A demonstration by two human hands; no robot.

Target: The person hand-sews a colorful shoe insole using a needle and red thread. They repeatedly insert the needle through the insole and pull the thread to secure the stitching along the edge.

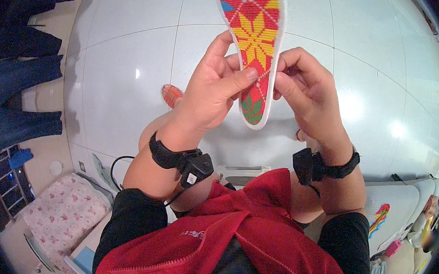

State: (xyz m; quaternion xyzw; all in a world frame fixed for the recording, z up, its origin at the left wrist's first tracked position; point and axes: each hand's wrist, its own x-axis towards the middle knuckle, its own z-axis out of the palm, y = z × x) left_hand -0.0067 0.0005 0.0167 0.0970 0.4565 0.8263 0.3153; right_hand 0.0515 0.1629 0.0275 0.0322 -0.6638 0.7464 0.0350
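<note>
An embroidered insole with a white rim points away from me, its far end cut off by the top of the picture. Yellow, green and blue motifs cover its red ground. My left hand grips the left side near the narrow end, thumb on the patterned face and other fingers partly behind. A fine pale strand, perhaps thread, shows by the left thumb tip. At the right rim, my right hand has its thumb and forefinger bent close together against the edge. The rim partly covers those fingertips, so anything pinched there is hidden.
Pale floor tiles lie below my hands. Dark trousers hang at left above a flowered cushion. Colourful thread rests on a light padded seat at right. Black devices are strapped to both wrists, with cables.
</note>
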